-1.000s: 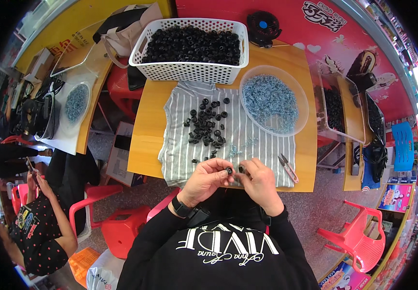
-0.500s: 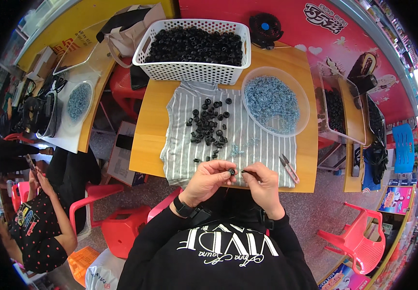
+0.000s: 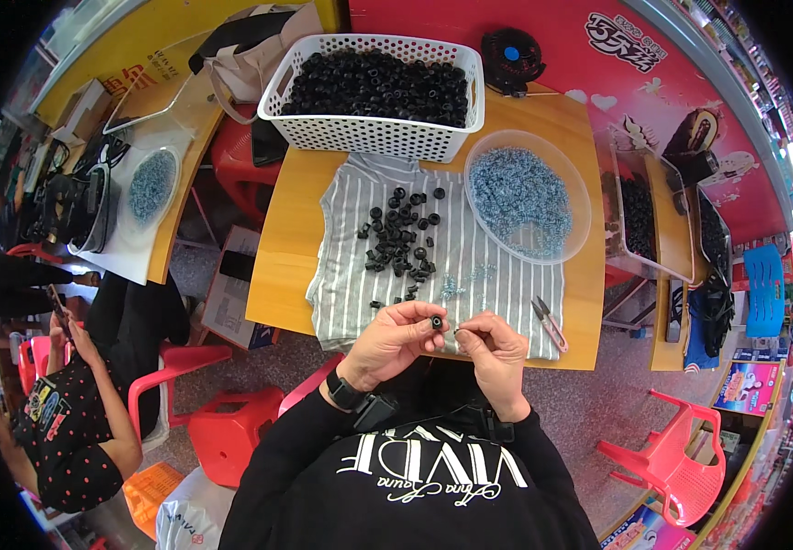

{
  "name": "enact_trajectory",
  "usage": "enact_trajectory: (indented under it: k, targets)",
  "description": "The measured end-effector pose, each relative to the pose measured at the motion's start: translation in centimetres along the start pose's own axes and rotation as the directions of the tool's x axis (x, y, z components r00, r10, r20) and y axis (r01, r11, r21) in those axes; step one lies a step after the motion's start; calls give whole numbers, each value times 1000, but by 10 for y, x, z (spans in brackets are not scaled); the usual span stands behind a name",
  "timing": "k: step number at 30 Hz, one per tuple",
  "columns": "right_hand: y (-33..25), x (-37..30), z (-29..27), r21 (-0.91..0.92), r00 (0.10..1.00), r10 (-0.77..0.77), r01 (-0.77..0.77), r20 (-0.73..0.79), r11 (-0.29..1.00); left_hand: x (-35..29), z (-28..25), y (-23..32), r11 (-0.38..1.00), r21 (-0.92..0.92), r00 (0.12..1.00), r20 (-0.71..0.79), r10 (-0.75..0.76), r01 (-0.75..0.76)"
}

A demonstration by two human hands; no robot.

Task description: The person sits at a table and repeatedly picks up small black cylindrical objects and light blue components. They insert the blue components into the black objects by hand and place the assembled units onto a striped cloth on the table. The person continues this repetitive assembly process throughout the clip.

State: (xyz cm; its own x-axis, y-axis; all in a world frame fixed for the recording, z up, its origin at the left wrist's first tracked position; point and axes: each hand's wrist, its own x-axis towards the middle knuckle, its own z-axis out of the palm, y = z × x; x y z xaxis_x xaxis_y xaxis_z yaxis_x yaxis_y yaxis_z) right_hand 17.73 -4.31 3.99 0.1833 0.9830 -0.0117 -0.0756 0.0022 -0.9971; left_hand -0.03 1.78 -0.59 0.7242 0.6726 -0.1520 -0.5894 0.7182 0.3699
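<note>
At the near edge of the table, my left hand pinches a small black ring-shaped part between thumb and fingers, its round opening showing. Close beside it on the right, my right hand has thumb and forefinger pressed together; a tiny pale piece seems to show at the tips, too small to name. Beyond my hands, a pile of similar black parts lies on a grey-and-white striped cloth. A few tiny bluish clear pieces are scattered right of the pile. Thread snips rest at the cloth's right.
A white perforated basket full of black parts stands at the back. Right of it, a round clear tub holds many bluish pieces. A black fan sits behind. At the left, a seated person holds a phone; red stools stand nearby.
My left fingers have turned the black part so its opening shows more plainly. My right fingertips have shifted slightly, and a pale tip now shows there. The view has moved a little.
</note>
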Motion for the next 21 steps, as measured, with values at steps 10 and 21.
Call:
enact_trajectory:
  k: [10, 21]
  targets:
    - [-4, 1, 0, 35, 999, 7, -8, 37, 999, 0, -2, -6, 994, 109, 999, -33, 22, -19]
    - [6, 2, 2, 158, 997, 6, -19, 79, 987, 0, -1, -6, 988, 147, 999, 4, 44, -44]
